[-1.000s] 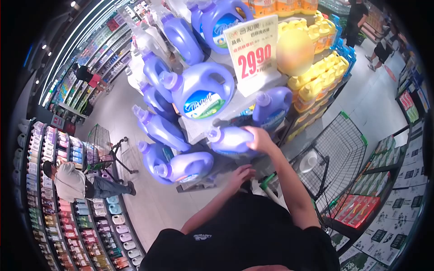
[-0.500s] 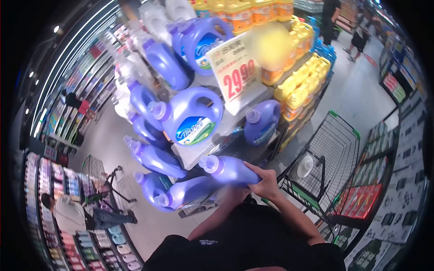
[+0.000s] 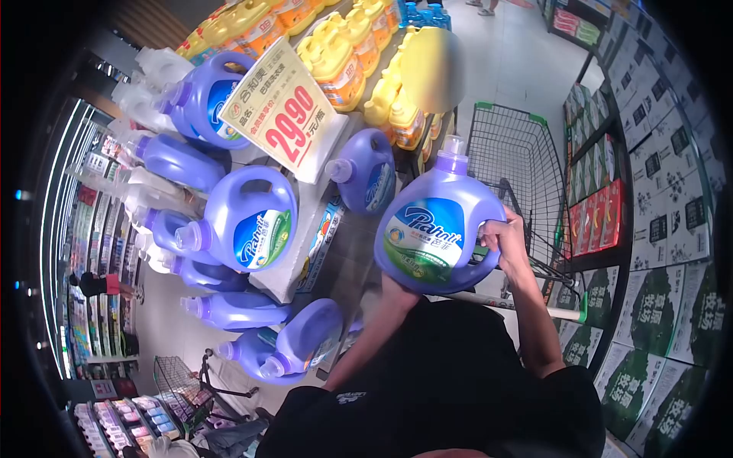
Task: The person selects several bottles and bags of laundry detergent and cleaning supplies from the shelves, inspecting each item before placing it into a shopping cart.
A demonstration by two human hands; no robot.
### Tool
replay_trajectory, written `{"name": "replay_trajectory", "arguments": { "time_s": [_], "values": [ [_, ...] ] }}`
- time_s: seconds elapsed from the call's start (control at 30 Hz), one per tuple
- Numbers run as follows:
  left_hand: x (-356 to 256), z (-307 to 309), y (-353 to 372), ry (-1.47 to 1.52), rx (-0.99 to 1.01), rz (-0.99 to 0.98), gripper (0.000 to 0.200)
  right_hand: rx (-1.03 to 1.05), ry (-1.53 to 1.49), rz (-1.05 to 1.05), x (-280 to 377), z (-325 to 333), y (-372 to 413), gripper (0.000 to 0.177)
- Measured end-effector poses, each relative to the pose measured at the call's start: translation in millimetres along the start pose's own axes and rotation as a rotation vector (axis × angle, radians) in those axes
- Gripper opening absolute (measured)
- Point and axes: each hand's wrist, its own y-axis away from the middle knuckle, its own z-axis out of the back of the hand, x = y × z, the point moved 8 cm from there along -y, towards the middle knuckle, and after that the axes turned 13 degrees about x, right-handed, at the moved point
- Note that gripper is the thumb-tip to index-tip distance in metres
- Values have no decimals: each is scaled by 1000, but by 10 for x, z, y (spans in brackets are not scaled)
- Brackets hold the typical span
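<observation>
A large purple jug of laundry detergent [image 3: 427, 267] is held upright in front of my body, its blue, white and green label facing me. Through the handle on its right side go the fingers of my right hand [image 3: 505, 238], closed around it. My left hand [image 3: 400, 291] is at the jug's bottom left; its fingers are hidden behind the jug. On the display to the left stands a similar purple jug [image 3: 248, 221], with another purple jug [image 3: 366, 172] beside the price sign [image 3: 286, 111] reading 29.90.
A wire shopping cart [image 3: 515, 145] stands just beyond the held jug. Yellow bottles [image 3: 336, 72] fill the far part of the display. Stacked white cartons [image 3: 657, 298] line the right side. Another cart [image 3: 179, 382] and a person [image 3: 99, 285] are to the left.
The held jug has moved up and right, turning from lying sideways to upright with its label toward me. My view has swung right, and the shopping cart now sits behind the jug.
</observation>
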Motion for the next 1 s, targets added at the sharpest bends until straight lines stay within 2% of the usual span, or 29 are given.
{"name": "replay_trajectory", "arguments": {
  "time_s": [0.1,0.23,0.3,0.4,0.5,0.6,0.63,0.67,0.73,0.8,0.83,0.87,0.9,1.0],
  "values": [
    [84,24,3,-81,-76,45,58,-27,-10,-36,-198,267,81,38],
    [140,-46,14,-111,-123,72,57,-73,-11,-10,-185,351,207,34],
    [140,-91,-9,-155,-84,63,58,-89,-5,5,-142,360,237,34],
    [113,-128,-50,-182,-29,58,60,-95,-24,29,-32,290,256,22],
    [70,-147,-47,-107,-56,60,57,-79,-24,65,7,260,253,27],
    [-36,-168,-99,-131,-81,36,56,-15,19,171,229,17,352,42],
    [-74,-167,-119,-162,-83,25,56,-16,123,216,325,-115,422,47],
    [-80,-73,-157,-144,14,60,59,-17,226,259,402,-286,521,53],
    [-255,-205,-248,-909,229,-146,61,80,524,480,639,-703,703,63],
    [-12,-440,-212,-883,328,18,61,346,876,717,740,-1086,918,73],
    [19,-712,-145,-168,303,91,59,514,1034,772,690,-1221,1030,79],
    [-12,-848,-111,-10,312,90,59,620,1123,745,629,-1361,1098,84],
    [-8,-852,-99,-3,323,92,59,725,1213,717,540,-1511,1151,89],
    [-49,-774,-70,-31,338,84,58,786,1253,730,373,-1586,1203,93]
  ]
}}
